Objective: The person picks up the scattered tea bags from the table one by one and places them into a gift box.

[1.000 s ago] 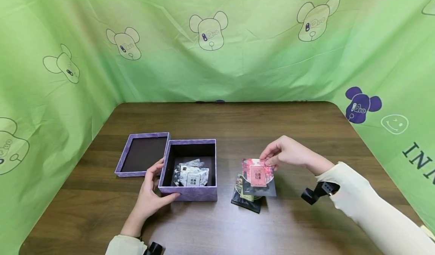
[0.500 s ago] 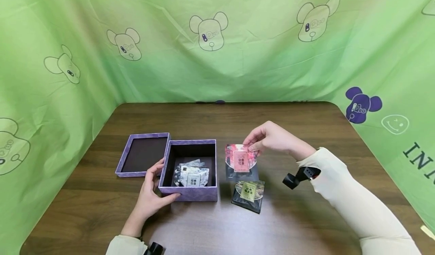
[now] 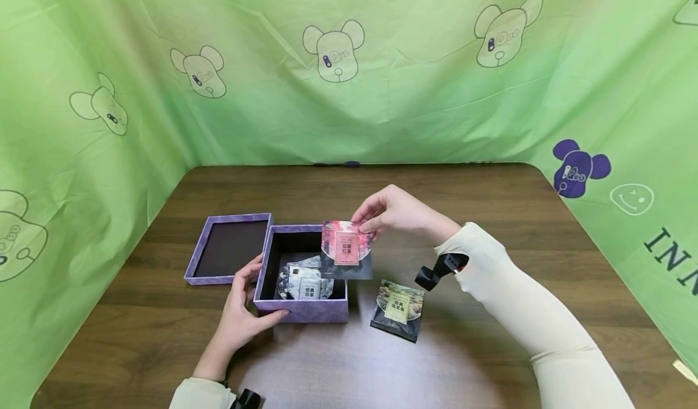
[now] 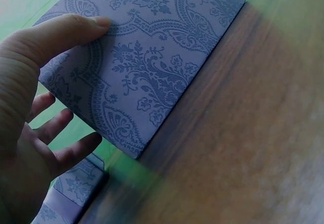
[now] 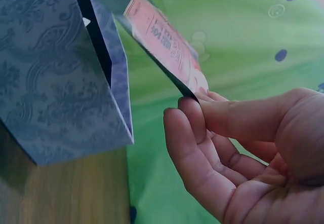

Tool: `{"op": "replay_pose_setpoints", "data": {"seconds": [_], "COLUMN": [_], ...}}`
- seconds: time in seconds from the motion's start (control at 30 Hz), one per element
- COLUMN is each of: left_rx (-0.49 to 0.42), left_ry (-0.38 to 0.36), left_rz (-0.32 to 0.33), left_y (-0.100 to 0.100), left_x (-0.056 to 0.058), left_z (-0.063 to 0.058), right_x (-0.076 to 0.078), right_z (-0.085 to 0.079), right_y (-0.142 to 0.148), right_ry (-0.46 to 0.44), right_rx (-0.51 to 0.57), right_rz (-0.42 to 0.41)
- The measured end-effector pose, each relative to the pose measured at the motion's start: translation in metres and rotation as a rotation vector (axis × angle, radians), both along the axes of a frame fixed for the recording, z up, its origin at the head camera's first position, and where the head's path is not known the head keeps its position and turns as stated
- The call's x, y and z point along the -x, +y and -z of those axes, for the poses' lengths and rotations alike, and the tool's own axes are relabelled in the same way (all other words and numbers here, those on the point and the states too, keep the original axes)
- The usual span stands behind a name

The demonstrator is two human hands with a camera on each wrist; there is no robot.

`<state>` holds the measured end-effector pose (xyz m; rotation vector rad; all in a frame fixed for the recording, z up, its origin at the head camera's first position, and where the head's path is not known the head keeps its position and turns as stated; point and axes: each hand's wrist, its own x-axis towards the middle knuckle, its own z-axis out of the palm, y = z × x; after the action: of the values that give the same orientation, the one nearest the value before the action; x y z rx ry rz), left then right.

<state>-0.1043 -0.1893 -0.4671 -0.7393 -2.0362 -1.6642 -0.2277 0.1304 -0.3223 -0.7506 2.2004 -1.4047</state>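
Observation:
My right hand (image 3: 400, 215) pinches a pink-and-black tea sachet (image 3: 346, 248) by its upper right corner, between thumb and fingers. That sachet hangs over the right side of an uncovered purple patterned box (image 3: 305, 312), hiding part of its rim. Inside the box lie several pale silvery sachets (image 3: 309, 280). My left hand (image 3: 240, 315) holds the box at its left front corner. In the left wrist view the thumb (image 4: 76, 31) lies on the patterned front while the other fingers reach along the side.
Left of the box lies its purple lid (image 3: 229, 248), dark inside facing up. A green-and-black sachet (image 3: 398, 309) lies on the brown wooden table (image 3: 469, 360) to the right. Green printed cloth (image 3: 403, 118) hangs behind and at both sides.
The right hand has carried the pink sachet leftward, from above the green-and-black sachet to over the box, uncovering the green one. The left hand and box have stayed put.

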Motion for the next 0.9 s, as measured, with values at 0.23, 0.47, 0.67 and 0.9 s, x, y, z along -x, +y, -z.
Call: {"op": "replay_pose_setpoints", "data": {"seconds": [0.23,0.47,0.67,0.9], "left_rx": [0.0,-0.009,-0.012,-0.012], "left_ry": [-0.018,-0.02,-0.013,-0.011], "left_rz": [-0.004,0.001,0.011,0.016], "left_y": [0.0,0.001,0.0,0.0], "left_x": [-0.001,-0.001,-0.001,-0.001], "left_z": [0.0,-0.001,-0.001,-0.001], "right_x": [0.003,0.003,-0.006,-0.016], "right_z": [0.006,0.012,0.013,0.015], "right_y": [-0.025,-0.043,-0.054,-0.063], "right_ry": [-0.042,-0.05,-0.01,0.148], "right_rx": [0.007,0.026,-0.004,-0.095], "right_rz": [-0.062,-0.11,-0.149,-0.185]}}
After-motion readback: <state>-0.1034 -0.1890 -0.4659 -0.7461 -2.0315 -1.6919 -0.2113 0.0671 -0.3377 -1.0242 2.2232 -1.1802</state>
